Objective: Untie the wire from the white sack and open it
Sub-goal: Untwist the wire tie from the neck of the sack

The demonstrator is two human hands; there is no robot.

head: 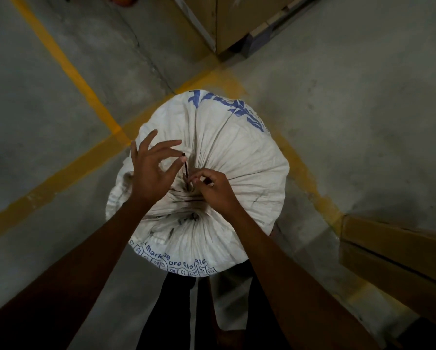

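Note:
A full white sack [239, 157] with blue print stands upright on the floor below me, its mouth gathered into tight pleats at the centre. A thin dark wire [186, 171] sticks up from the gathered neck. My left hand [151, 170] pinches the wire's upper end between thumb and forefinger, the other fingers spread. My right hand [212, 189] rests on the pleats just right of the wire, its fingertips pinched at the wire's base. The knot itself is hidden under my fingers.
The concrete floor [350, 109] carries yellow painted lines [68, 64]. Stacked cardboard boxes [219, 18] on a pallet stand beyond the sack. More boxes [398, 251] lie at the right. My legs [176, 314] are just behind the sack.

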